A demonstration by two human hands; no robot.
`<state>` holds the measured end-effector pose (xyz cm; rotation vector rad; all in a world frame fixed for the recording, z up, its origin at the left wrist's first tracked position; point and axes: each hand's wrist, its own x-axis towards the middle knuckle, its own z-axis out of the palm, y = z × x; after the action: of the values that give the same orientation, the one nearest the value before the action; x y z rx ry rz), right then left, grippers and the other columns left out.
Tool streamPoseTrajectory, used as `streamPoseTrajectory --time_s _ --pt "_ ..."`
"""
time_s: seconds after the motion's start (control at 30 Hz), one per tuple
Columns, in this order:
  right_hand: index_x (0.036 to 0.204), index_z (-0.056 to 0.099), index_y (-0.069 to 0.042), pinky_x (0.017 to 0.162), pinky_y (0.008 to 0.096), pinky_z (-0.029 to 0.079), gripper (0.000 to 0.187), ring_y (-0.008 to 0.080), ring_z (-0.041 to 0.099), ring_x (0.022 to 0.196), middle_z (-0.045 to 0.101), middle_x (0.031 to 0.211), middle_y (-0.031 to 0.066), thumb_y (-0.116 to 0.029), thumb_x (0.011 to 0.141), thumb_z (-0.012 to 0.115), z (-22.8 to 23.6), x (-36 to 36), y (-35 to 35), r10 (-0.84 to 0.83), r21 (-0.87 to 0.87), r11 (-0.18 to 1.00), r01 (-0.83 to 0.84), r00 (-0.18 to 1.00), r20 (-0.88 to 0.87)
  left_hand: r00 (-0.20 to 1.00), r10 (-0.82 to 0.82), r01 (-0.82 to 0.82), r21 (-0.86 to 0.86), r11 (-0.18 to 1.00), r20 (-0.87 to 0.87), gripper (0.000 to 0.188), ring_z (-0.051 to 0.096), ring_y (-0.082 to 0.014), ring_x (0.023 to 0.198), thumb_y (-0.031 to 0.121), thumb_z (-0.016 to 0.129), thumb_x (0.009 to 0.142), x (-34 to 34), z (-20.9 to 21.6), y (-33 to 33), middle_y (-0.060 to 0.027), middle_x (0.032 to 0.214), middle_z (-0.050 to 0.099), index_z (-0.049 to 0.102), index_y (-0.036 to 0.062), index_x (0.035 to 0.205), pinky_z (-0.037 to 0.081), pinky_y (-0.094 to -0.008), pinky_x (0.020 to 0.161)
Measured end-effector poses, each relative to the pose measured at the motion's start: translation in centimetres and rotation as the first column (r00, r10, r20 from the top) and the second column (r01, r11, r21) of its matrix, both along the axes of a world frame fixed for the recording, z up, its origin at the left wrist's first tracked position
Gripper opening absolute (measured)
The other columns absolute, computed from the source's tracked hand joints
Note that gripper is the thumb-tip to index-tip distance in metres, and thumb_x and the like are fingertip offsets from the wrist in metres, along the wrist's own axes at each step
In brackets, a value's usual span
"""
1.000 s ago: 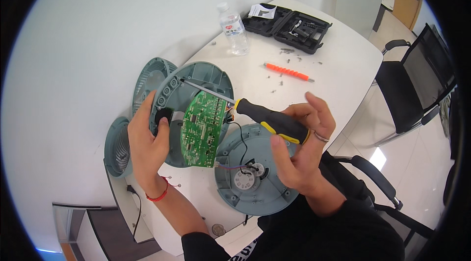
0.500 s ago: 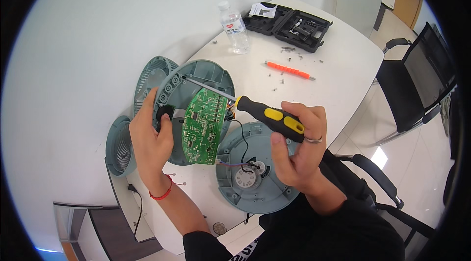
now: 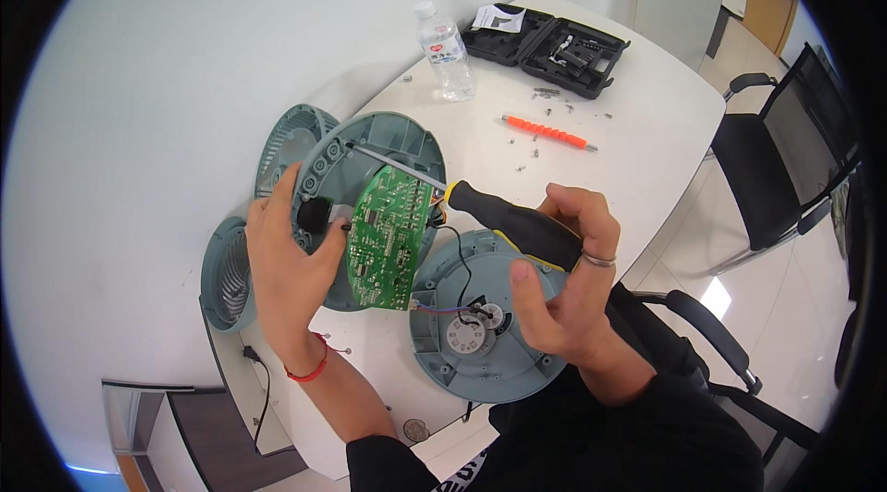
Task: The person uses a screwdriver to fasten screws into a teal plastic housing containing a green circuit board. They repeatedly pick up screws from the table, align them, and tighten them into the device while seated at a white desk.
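My left hand [image 3: 294,275] grips the left rim of a grey-green round plastic housing [image 3: 418,133], tilted up, its thumb reaching inside beside a small black part [image 3: 315,213]. A green circuit board [image 3: 388,242] hangs at the housing's open side, with wires at its right edge. In my right hand [image 3: 577,293] is a black-and-yellow screwdriver [image 3: 513,226]. Its tip meets the housing's upper left inside, near a row of round posts. My right thumb stands off the handle. Below lies a second round housing [image 3: 504,372] with a motor [image 3: 465,335], wired to the board.
Two more grey-green parts, a grille [image 3: 285,143] and a round cover [image 3: 224,275], stand at the left by the wall. Farther back are a water bottle [image 3: 447,53], an opened black tool case [image 3: 568,58], an orange flexible shaft [image 3: 550,133] and several loose screws. Chairs [image 3: 762,159] stand at right.
The screwdriver handle has turned in my right hand, so its yellow patches have rolled away. My left thumb has shifted right, toward the board's edge.
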<state>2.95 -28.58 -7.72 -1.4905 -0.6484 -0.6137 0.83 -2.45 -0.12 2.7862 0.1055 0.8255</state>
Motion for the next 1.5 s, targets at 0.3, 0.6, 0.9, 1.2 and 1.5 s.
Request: streamPoseTrajectory --time_s 0.3,0.6,0.9,1.2,1.5 --pt "0.134 0.044 0.002 0.076 0.0295 0.05 0.06 0.0215 0.059 0.085 0.051 0.106 0.0175 0.003 0.079 0.066 0.3 -0.1 0.1 -0.022 0.0 1.0 0.022 1.0 -0.012 1.0 0.015 -0.015 -0.103 0.995 0.005 0.061 0.056 -0.035 0.099 0.005 0.073 0.076 0.9 -0.3 -0.5 -0.0163 0.102 0.061 0.056 0.0072 0.134 0.045 -0.044 0.09" --pt "0.131 0.047 0.003 0.063 0.0255 0.048 0.051 0.0172 0.061 0.072 0.061 0.09 0.015 0.0 0.085 0.069 0.4 -0.1 -0.4 -0.06 -0.046 0.997 0.058 0.997 -0.054 0.989 -0.148 0.148 -0.164 0.975 0.013 0.054 0.062 -0.0306 0.11 0.002 0.064 0.085 1.0 -0.3 0.4 -0.0211 0.122 0.064 0.052 -0.0014 0.138 0.046 -0.0365 0.098" --pt "0.128 0.049 0.003 0.067 0.0263 0.049 0.048 0.0189 0.062 0.079 0.059 0.097 0.0165 0.0 0.085 0.07 0.4 -0.3 -0.3 -0.026 0.013 1.0 0.027 0.994 -0.11 0.975 -0.21 0.221 -0.239 0.946 0.069 0.045 0.065 -0.0328 0.096 0.005 0.062 0.092 0.9 -0.3 0.4 -0.0217 0.115 0.067 0.054 -0.0022 0.136 0.049 -0.0367 0.088" --pt "0.137 0.04 0.0 0.068 0.0295 0.051 0.059 0.0226 0.065 0.077 0.062 0.096 0.0176 -0.002 0.087 0.072 0.8 0.6 -0.4 -0.072 -0.034 0.997 0.073 0.997 0.03 0.984 -0.176 0.179 -0.255 0.95 0.033 0.047 0.064 -0.0287 0.111 0.008 0.063 0.092 0.7 -0.1 0.3 -0.022 0.123 0.067 0.055 -0.0056 0.136 0.045 -0.0344 0.1" --pt "0.137 0.04 0.0 0.065 0.0288 0.051 0.059 0.0217 0.064 0.068 0.062 0.086 0.016 -0.006 0.089 0.074 0.1 1.4 0.0 -0.072 0.01 0.997 0.071 0.99 0.117 0.97 -0.2 0.222 -0.166 0.961 0.14 0.045 0.063 -0.0292 0.08 0.0 0.063 0.087 1.1 -0.3 0.2 -0.0227 0.101 0.069 0.058 -0.0046 0.131 0.049 -0.0325 0.076"
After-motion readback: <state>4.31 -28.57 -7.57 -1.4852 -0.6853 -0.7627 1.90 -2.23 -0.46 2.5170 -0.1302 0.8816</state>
